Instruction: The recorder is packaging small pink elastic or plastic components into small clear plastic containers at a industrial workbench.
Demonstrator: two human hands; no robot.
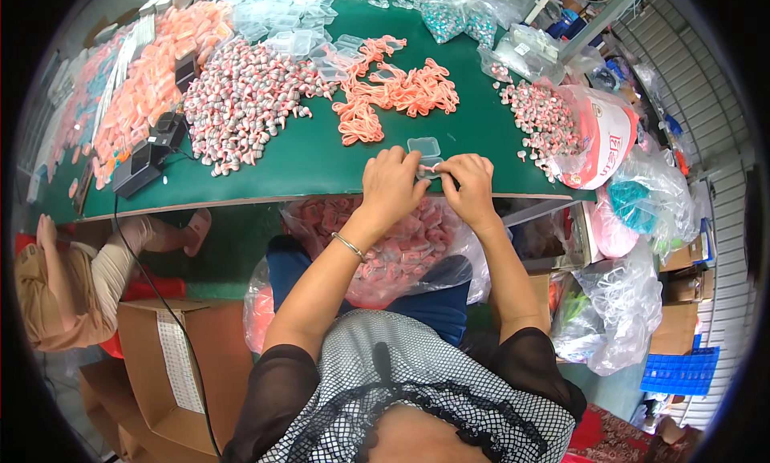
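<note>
- Pink-and-grey pieces (237, 102), heaped, left half of bench (297, 158).
- Orange cords (389, 94), bunched, mid-bench.
- Left hand (393, 182), gripping clear case (425, 147), lid raised, at near edge.
- Right hand (469, 186), fingertips at case; whether gripping, cannot tell.

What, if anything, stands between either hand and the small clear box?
Nothing visible: the left hand and right hand are both at the open box. The orange cords lie beyond it.
</note>
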